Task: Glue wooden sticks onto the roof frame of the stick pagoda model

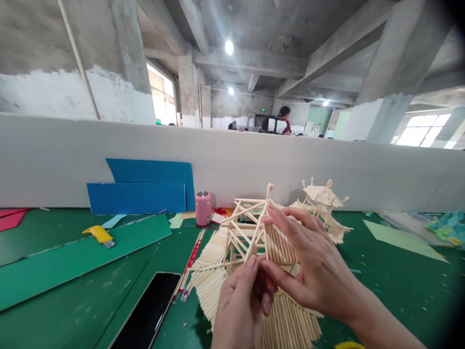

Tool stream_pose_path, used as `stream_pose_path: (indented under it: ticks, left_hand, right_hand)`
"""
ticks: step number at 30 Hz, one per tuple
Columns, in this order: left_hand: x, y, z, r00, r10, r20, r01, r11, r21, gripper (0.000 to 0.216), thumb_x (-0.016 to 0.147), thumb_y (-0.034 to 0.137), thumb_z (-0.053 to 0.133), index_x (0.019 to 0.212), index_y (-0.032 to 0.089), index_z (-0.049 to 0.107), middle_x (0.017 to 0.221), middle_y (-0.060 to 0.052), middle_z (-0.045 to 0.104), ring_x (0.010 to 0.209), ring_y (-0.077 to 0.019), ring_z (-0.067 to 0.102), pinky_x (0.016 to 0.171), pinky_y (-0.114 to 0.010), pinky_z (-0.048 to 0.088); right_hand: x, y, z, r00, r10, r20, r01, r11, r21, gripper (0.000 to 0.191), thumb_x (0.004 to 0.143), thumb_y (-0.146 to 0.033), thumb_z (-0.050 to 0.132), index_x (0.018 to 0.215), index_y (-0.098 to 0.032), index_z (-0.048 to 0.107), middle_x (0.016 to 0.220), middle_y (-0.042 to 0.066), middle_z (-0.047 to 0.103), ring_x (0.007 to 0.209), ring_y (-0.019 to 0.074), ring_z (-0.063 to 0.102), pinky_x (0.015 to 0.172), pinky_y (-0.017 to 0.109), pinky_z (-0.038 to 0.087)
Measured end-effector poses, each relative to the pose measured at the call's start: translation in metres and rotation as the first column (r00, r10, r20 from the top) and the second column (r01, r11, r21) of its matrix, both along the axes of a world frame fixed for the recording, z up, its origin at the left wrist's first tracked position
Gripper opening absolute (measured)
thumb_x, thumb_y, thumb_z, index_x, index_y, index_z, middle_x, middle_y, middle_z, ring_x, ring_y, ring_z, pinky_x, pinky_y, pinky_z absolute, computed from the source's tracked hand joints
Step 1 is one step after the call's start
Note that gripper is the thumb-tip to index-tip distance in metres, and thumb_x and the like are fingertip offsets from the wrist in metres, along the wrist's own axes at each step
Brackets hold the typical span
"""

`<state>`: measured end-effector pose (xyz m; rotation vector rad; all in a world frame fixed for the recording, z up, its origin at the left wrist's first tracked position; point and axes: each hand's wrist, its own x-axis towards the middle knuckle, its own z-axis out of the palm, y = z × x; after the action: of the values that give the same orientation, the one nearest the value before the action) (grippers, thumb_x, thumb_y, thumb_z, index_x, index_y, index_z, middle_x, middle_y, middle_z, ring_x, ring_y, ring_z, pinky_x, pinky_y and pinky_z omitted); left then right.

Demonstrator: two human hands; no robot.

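A pavilion model (pixel 290 320) built of thin wooden sticks stands on the green table in front of me. Its lower roof is covered with rows of sticks, while part of the upper roof is bare framework. My left hand (pixel 241 305) pinches at the lower edge of that upper frame, thumb against forefinger; whatever lies between the tips is hidden. Across a stick-covered roof panel (pixel 279 242) stretches my right hand (pixel 312 264), fingertips near the peak and thumb at the bottom edge, holding the panel against the frame.
Left of the model lie a phone (pixel 145 310), bundled sticks (pixel 192 257) and a yellow utility knife (pixel 100 235) on a green board (pixel 138 247). Behind are a pink flask (pixel 203 208), blue boards (pixel 136 198) and a white partition (pixel 54 160). A second stick pavilion (pixel 325 196) stands behind right.
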<state>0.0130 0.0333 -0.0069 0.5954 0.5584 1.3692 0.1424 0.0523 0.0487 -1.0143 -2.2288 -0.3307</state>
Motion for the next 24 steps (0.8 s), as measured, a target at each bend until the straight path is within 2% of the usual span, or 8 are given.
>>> stream_pose_path:
  ticks: [6, 15, 21, 24]
  left_hand:
    - [0.0009, 0.0032, 0.0026, 1.000, -0.001, -0.015, 0.000, 0.999, -0.048, 0.031, 0.064, 0.043, 0.071, 0.070, 0.012, 0.072, 0.048, -0.002, 0.058, 0.042, -0.0071, 0.043, 0.038, -0.016, 0.029]
    - [0.0025, 0.0014, 0.0063, 0.999, 0.046, 0.001, -0.046, 0.998, -0.047, 0.025, 0.065, 0.036, 0.072, 0.069, 0.012, 0.073, 0.049, -0.001, 0.058, 0.042, -0.0066, 0.044, 0.038, -0.016, 0.030]
    - [0.0051, 0.0047, 0.0035, 0.999, 0.041, -0.020, -0.042, 0.998, -0.049, 0.026, 0.065, 0.032, 0.072, 0.051, 0.011, 0.064, 0.045, 0.001, 0.054, 0.039, -0.0053, 0.041, 0.039, -0.016, 0.030]
    - [0.0081, 0.0049, 0.0046, 0.998, 0.065, -0.019, -0.067, 0.994, -0.085, 0.024, 0.062, 0.031, 0.074, 0.053, 0.012, 0.063, 0.042, 0.002, 0.052, 0.038, -0.0053, 0.042, 0.039, -0.016, 0.031]
  right_hand:
    - [0.0002, 0.0010, -0.0025, 1.000, 0.011, -0.001, -0.011, 0.999, 0.046, 0.068, 0.079, -0.029, 0.054, 0.138, -0.015, 0.022, 0.122, 0.003, 0.055, 0.115, 0.0233, 0.036, 0.096, 0.041, 0.032]
    - [0.0022, 0.0017, -0.0021, 1.000, 0.020, 0.005, -0.020, 0.999, 0.034, 0.070, 0.078, -0.029, 0.055, 0.138, -0.015, 0.022, 0.120, 0.003, 0.056, 0.116, 0.0233, 0.036, 0.096, 0.040, 0.032]
    - [0.0045, 0.0030, -0.0016, 0.999, 0.031, 0.024, -0.031, 0.999, 0.033, 0.073, 0.077, -0.028, 0.056, 0.139, -0.016, 0.020, 0.121, 0.002, 0.056, 0.115, 0.0230, 0.037, 0.096, 0.040, 0.032]
    - [0.0051, 0.0031, -0.0011, 0.999, 0.036, 0.022, -0.036, 0.999, 0.031, 0.072, 0.076, -0.027, 0.057, 0.138, -0.016, 0.021, 0.120, 0.002, 0.056, 0.116, 0.0225, 0.036, 0.096, 0.039, 0.031]
